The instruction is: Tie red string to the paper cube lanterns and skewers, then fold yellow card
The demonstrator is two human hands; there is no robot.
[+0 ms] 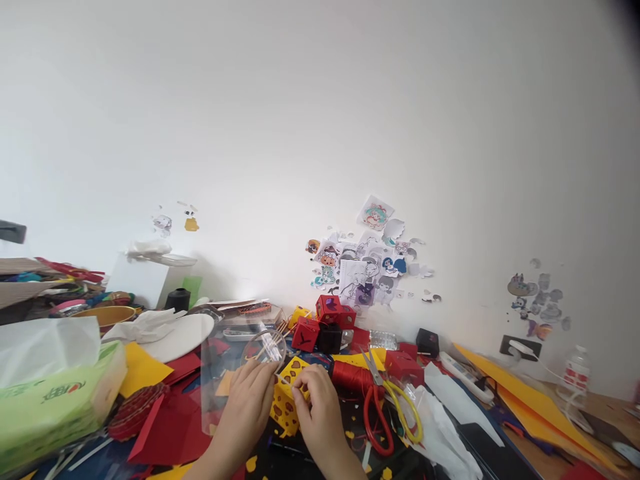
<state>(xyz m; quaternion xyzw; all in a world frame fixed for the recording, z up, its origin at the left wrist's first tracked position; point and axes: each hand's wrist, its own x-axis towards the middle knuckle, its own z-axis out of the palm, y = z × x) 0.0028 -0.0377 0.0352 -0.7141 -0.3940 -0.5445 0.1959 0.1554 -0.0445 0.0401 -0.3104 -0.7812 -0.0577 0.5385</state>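
Here both hands pinched a yellow box (286,400): left hand (250,393) steadied it on the bench (545,453), right hand (315,403) gripped its edge, scissors (383,407) beside.

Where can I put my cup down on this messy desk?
Best spot: the bare wooden corner at the far right, between the orange paper sheet and the plastic bottle. The white round plate on the left is bare on top too. It is crowded around both hands, left hand and right hand, by the yellow box, scissors and red cubes.
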